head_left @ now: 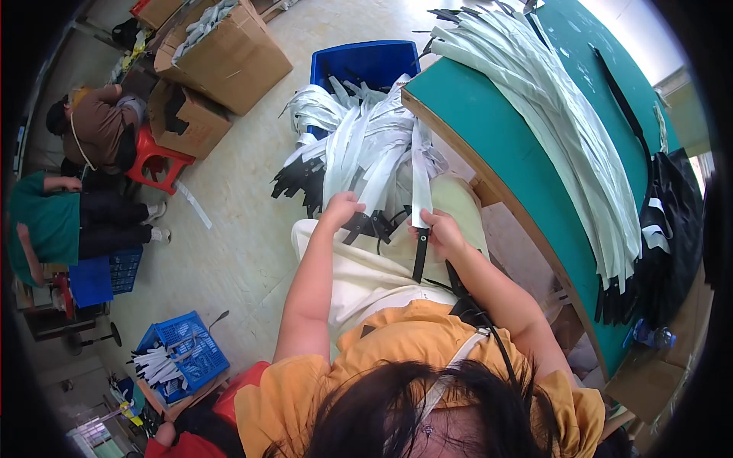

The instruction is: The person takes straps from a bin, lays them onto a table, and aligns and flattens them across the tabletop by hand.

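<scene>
My right hand (441,231) is closed on a long white strip (421,179) with a black end that has a small hole or eyelet. The black end (421,259) hangs down over my lap. To its left, my left hand (343,208) has its fingers pinched at the edge of the pile, beside another white strip (374,187); what lies between them is not clear. A thick heap of such white strips (347,126), some with black ends (301,179), spills from a blue bin (365,55) in front of me and over my knees.
On my right, a green-topped table (458,95) carries a long bundle of white strips (561,130) and black material (676,229). Cardboard boxes (229,65) stand at the far left. Two people sit at left, near a red stool (156,160). A blue crate (200,359) stands at lower left.
</scene>
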A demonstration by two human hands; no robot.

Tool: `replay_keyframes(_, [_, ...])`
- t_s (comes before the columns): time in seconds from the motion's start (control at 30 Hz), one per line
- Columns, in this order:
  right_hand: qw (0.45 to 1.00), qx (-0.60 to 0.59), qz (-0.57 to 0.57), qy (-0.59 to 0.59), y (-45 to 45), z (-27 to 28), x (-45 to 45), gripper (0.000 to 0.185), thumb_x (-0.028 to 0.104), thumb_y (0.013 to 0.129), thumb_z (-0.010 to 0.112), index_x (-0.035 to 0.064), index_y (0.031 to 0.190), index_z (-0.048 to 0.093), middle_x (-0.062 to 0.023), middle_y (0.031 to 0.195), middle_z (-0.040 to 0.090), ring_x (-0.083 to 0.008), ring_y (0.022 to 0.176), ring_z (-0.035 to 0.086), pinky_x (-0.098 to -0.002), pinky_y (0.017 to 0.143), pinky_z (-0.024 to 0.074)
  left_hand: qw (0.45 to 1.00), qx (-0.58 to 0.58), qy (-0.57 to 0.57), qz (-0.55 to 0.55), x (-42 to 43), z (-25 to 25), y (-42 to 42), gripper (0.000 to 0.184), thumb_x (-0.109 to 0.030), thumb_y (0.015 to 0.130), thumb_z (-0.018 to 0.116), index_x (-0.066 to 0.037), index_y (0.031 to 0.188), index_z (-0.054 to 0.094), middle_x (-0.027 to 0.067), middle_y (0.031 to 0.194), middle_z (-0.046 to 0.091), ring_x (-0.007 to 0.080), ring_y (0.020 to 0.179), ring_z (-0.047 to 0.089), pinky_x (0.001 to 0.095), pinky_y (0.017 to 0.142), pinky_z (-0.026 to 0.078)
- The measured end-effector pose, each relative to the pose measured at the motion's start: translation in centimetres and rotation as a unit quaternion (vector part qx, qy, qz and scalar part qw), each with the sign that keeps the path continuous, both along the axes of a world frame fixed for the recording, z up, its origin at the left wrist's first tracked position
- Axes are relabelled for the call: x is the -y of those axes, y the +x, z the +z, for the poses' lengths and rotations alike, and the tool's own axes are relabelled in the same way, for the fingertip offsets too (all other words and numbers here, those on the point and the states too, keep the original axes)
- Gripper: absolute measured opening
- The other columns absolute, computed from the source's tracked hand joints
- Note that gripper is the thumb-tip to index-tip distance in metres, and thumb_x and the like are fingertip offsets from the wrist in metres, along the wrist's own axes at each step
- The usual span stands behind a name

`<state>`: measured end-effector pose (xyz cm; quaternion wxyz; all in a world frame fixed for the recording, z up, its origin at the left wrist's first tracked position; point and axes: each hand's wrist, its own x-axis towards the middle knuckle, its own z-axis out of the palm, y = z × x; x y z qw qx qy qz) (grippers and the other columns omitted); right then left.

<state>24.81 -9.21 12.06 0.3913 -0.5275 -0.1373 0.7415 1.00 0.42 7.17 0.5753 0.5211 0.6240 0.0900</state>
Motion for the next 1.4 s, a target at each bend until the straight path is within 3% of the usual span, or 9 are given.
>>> replay_keyframes(0.13, [1.000, 0.007, 0.011, -0.003, -0.1, 0.0, 0.0, 0.025, 0.018, 0.092, 0.039, -0.0043, 0.102, 0.046, -0.0123, 0.091, 0.058, -0.0175, 0.075, 0.057, -0.0310, 0.067, 0.0467, 0.992, 0.092, -0.084, 0.037, 1.1, 1.1, 0.0, 0.021, -0.014, 0.079, 0.061, -0.012, 0.069, 0.043, -0.0016, 0.065, 0.051, 0.0108, 0.056, 0.051, 0.0255, 0.054, 0.042])
replay_keyframes(0.33, [0.999, 0.008, 0.031, -0.004, -0.1, -0.5, -0.1, 0.026, 0.018, 0.092, 0.040, -0.0033, 0.104, 0.047, -0.0116, 0.091, 0.058, -0.0171, 0.078, 0.058, -0.0309, 0.072, 0.0475, 0.948, 0.273, -0.139, 0.085, 3.2, 3.7, 1.7, 0.019, -0.013, 0.083, 0.056, -0.013, 0.072, 0.040, 0.0035, 0.077, 0.060, 0.0197, 0.074, 0.064, 0.0268, 0.062, 0.048])
replay_keyframes(0.57, [0.996, -0.091, 0.014, -0.013, 0.0, 0.2, 0.4, 0.026, 0.020, 0.090, 0.043, 0.0002, 0.107, 0.049, -0.0080, 0.097, 0.058, -0.0172, 0.081, 0.058, -0.0319, 0.073, 0.0460, 0.934, 0.295, -0.132, 0.151, 4.2, 3.3, 6.7, 0.009, -0.016, 0.083, 0.057, -0.011, 0.078, 0.051, 0.0017, 0.079, 0.060, 0.0120, 0.072, 0.059, 0.0263, 0.067, 0.047])
replay_keyframes(0.6, [0.995, -0.100, 0.012, -0.011, 0.1, 0.0, 0.5, 0.026, 0.020, 0.090, 0.044, 0.0005, 0.107, 0.049, -0.0079, 0.097, 0.058, -0.0172, 0.081, 0.058, -0.0320, 0.073, 0.0463, 0.936, 0.287, -0.119, 0.162, 4.3, 3.6, 7.3, 0.015, -0.015, 0.083, 0.057, -0.012, 0.072, 0.046, 0.0021, 0.076, 0.057, 0.0106, 0.066, 0.057, 0.0241, 0.062, 0.046])
replay_keyframes(0.7, [0.990, -0.140, 0.015, -0.003, 0.4, -0.1, 0.8, 0.027, 0.019, 0.090, 0.044, 0.0002, 0.109, 0.048, -0.0078, 0.098, 0.058, -0.0170, 0.083, 0.058, -0.0324, 0.076, 0.0471, 0.933, 0.295, -0.103, 0.179, 4.7, 4.4, 7.7, 0.015, -0.014, 0.083, 0.057, -0.012, 0.072, 0.046, 0.0023, 0.076, 0.058, 0.0105, 0.066, 0.057, 0.0235, 0.061, 0.047])
replay_keyframes(0.8, [0.982, -0.187, 0.020, -0.014, 0.6, 1.2, 0.7, 0.027, 0.016, 0.089, 0.045, -0.0007, 0.110, 0.047, -0.0078, 0.099, 0.058, -0.0160, 0.084, 0.059, -0.0309, 0.077, 0.0483, 0.936, 0.288, -0.092, 0.178, 5.0, 3.9, 7.5, 0.011, -0.016, 0.082, 0.057, -0.012, 0.074, 0.051, 0.0014, 0.079, 0.060, 0.0120, 0.074, 0.058, 0.0268, 0.069, 0.046])
replay_keyframes(1.1, [0.995, -0.088, 0.035, -0.014, 0.2, 0.0, 1.1, 0.022, 0.010, 0.087, 0.047, -0.0008, 0.106, 0.051, -0.0071, 0.095, 0.059, -0.0132, 0.080, 0.059, -0.0279, 0.071, 0.0488, 0.942, 0.275, -0.097, 0.165, 6.1, 4.3, 7.7, 0.014, -0.015, 0.082, 0.058, -0.009, 0.071, 0.050, 0.0039, 0.077, 0.059, 0.0125, 0.071, 0.058, 0.0260, 0.066, 0.047])
replay_keyframes(1.3, [0.999, -0.030, -0.001, -0.013, 0.4, 0.1, 0.9, 0.021, 0.012, 0.085, 0.051, -0.0021, 0.101, 0.052, -0.0060, 0.089, 0.059, -0.0148, 0.076, 0.058, -0.0259, 0.067, 0.0463, 0.958, 0.245, -0.016, 0.151, 7.2, 4.0, 7.6, 0.013, -0.012, 0.080, 0.059, -0.007, 0.071, 0.051, 0.0038, 0.072, 0.058, 0.0110, 0.062, 0.057, 0.0223, 0.059, 0.046])
replay_keyframes(1.4, [0.994, -0.108, -0.034, -0.013, 0.7, 0.7, 0.4, 0.019, 0.014, 0.083, 0.054, -0.0018, 0.094, 0.053, -0.0063, 0.084, 0.058, -0.0155, 0.071, 0.057, -0.0264, 0.064, 0.0455, 0.960, 0.257, -0.065, 0.086, 7.7, 5.2, 8.0, 0.011, -0.013, 0.078, 0.061, -0.006, 0.074, 0.053, 0.0031, 0.073, 0.058, 0.0094, 0.064, 0.056, 0.0219, 0.060, 0.046])
